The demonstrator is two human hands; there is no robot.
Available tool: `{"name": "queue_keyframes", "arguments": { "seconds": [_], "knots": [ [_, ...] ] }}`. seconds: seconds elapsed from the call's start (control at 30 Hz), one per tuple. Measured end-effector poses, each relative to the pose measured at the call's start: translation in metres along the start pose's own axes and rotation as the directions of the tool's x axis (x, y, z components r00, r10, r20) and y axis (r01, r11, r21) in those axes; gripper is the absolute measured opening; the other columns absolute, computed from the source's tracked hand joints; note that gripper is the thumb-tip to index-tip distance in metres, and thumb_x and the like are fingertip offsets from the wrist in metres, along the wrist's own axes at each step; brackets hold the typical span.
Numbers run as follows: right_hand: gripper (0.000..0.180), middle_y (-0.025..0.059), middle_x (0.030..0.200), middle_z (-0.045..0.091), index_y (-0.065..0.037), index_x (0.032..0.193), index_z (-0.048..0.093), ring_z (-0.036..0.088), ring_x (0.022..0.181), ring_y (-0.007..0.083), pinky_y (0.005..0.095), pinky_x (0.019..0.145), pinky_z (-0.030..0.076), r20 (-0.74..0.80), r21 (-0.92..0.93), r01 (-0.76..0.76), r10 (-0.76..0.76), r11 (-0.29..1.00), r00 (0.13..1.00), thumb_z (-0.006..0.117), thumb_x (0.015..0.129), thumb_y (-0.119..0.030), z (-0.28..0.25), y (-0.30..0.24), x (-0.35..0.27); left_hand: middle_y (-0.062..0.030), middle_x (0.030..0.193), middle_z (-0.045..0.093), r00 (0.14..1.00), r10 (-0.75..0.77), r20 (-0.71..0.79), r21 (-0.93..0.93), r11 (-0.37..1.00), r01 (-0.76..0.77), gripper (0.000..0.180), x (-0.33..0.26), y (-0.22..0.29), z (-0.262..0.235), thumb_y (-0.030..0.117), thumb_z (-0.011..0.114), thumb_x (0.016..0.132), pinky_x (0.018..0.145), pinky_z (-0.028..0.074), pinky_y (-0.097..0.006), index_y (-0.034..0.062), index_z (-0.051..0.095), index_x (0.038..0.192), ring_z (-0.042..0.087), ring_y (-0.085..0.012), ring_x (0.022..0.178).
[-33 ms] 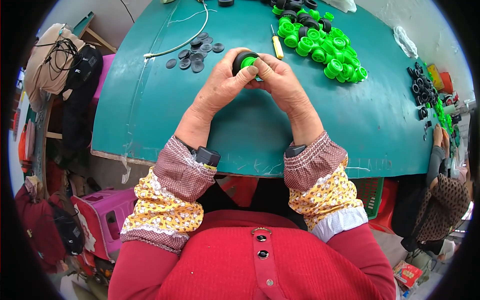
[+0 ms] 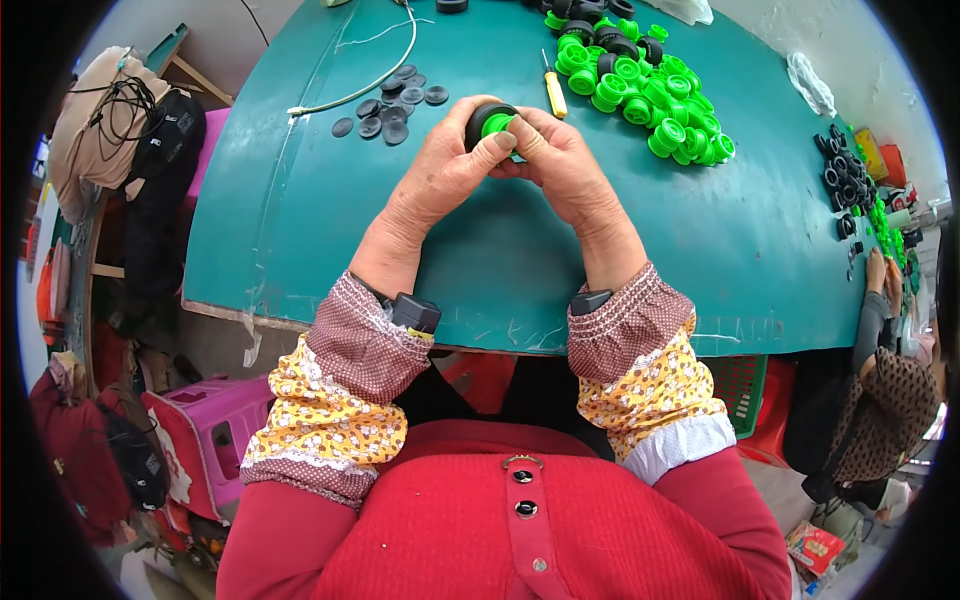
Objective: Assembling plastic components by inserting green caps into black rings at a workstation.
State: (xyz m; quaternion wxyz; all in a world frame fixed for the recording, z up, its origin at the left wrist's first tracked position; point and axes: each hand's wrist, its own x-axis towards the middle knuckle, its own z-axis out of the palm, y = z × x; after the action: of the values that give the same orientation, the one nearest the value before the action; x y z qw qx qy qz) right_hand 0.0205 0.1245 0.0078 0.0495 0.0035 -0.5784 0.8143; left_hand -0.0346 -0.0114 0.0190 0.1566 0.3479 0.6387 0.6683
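Note:
Above the table's middle, my left hand (image 2: 443, 168) and my right hand (image 2: 568, 165) are closed together around a toy wheel (image 2: 492, 122). Its green plastic hub shows inside a black tyre. Both thumbs press on the green hub from the near side, while the other fingers wrap behind it, partly hidden. Several flat black discs (image 2: 395, 113) lie just left of my left hand. Beyond my right hand rests a screwdriver with a yellow handle (image 2: 555, 95). Farther right is a heap of green wheel hubs (image 2: 660, 105), with black tyres (image 2: 600, 38) mixed in at its far end.
A pale cable (image 2: 385, 85) curves across the green table (image 2: 400, 275) at the far left. More black tyres (image 2: 840, 170) lie along the right edge, near another person's hand (image 2: 876, 270). A pink plastic stool (image 2: 215, 430) stands at left, and a green basket (image 2: 740, 392) sits under the table.

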Motion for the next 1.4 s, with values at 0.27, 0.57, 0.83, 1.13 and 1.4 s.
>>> {"name": "queue_keyframes", "arguments": {
  "seconds": [0.27,0.57,0.83,1.13,1.4],
  "knots": [
    [0.034,0.0054,0.088,0.058,0.001,0.105,0.053,0.056,0.073,0.0100,0.0227,0.065,0.048,-0.034,-0.033,-0.002,0.001,0.999,0.999,0.055,0.086,-0.027,0.002,-0.003,-0.001,-0.0074,0.088,0.054,1.000,0.020,-0.014,-0.022,1.000,-0.021,0.046,0.000,0.000,0.002,0.031,0.061,0.081,0.063,0.050,-0.022,-0.0017,0.045,0.108,0.057,-0.0109,0.073],
    [0.031,0.0043,0.082,0.058,0.001,0.102,0.054,0.055,0.067,0.0086,0.0216,0.059,0.048,-0.074,-0.050,-0.018,0.014,0.999,0.997,0.054,0.086,-0.025,0.006,-0.002,0.000,-0.0074,0.086,0.055,0.999,-0.035,0.003,-0.117,0.993,0.035,0.042,0.000,-0.001,0.001,0.026,0.060,0.082,0.059,0.050,-0.022,-0.0021,0.045,0.108,0.058,-0.0111,0.067],
    [0.031,0.0045,0.084,0.058,0.001,0.103,0.052,0.056,0.071,0.0091,0.0223,0.063,0.049,-0.119,-0.089,-0.033,0.022,0.995,0.993,0.054,0.086,-0.025,0.009,-0.002,-0.002,-0.0075,0.092,0.054,0.997,0.081,0.007,0.146,0.986,-0.081,0.037,0.003,-0.011,-0.001,0.025,0.054,0.086,0.067,0.050,-0.023,-0.0013,0.046,0.110,0.056,-0.0120,0.079],
    [0.032,0.0050,0.090,0.058,0.001,0.108,0.051,0.055,0.077,0.0087,0.0220,0.068,0.049,0.000,0.016,-0.005,0.005,1.000,1.000,0.051,0.088,-0.023,0.003,-0.001,0.001,-0.0096,0.095,0.053,0.990,-0.143,0.007,-0.330,0.934,0.138,0.033,0.004,-0.008,-0.005,0.021,0.051,0.087,0.068,0.051,-0.024,-0.0004,0.045,0.112,0.057,-0.0132,0.079],
    [0.030,0.0036,0.089,0.058,0.001,0.107,0.053,0.054,0.079,0.0075,0.0219,0.069,0.046,-0.037,-0.103,0.015,-0.019,0.995,0.999,0.051,0.088,-0.021,0.001,0.006,0.004,-0.0098,0.093,0.054,0.996,-0.052,-0.067,0.012,0.999,0.053,0.036,0.002,-0.003,-0.002,0.016,0.054,0.083,0.064,0.051,-0.024,-0.0006,0.044,0.113,0.060,-0.0159,0.073]
  ]
}}
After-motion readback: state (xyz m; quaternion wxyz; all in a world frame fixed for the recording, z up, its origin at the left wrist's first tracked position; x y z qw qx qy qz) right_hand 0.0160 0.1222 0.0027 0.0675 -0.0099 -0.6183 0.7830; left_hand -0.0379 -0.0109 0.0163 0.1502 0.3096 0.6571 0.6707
